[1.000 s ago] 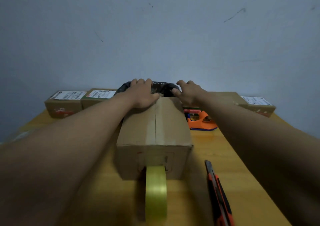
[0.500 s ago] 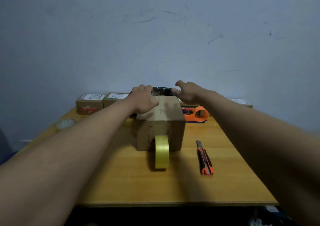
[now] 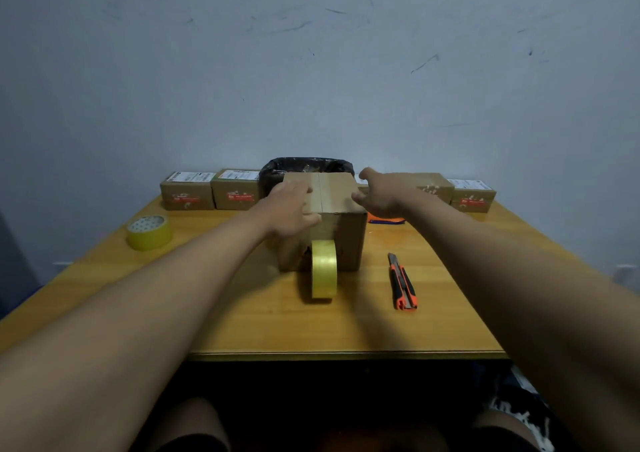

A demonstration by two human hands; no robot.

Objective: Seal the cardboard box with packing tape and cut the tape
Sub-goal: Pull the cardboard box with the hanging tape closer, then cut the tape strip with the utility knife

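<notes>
A brown cardboard box (image 3: 337, 195) stands in the middle of the wooden table (image 3: 242, 320), its two top flaps closed along a centre seam. My left hand (image 3: 291, 209) lies flat on the left flap near the front top edge, thumb at the corner. My right hand (image 3: 379, 193) hovers at the right top edge, fingers spread, holding nothing. A yellow tape roll (image 3: 323, 273) stands on edge against the box's front face, with a strip running up from it. An orange and black utility knife (image 3: 401, 282) lies on the table to the right of the roll.
A second yellow tape roll (image 3: 149, 231) lies flat at the left. Several small labelled boxes (image 3: 188, 192) line the back edge by the wall. A black-lined bin (image 3: 306, 169) sits behind the box. An orange tape dispenser (image 3: 386, 219) peeks out right of the box.
The camera has pulled back and up, so the whole table shows. Both hands have slid from the far end of the box top toward the near edge.
</notes>
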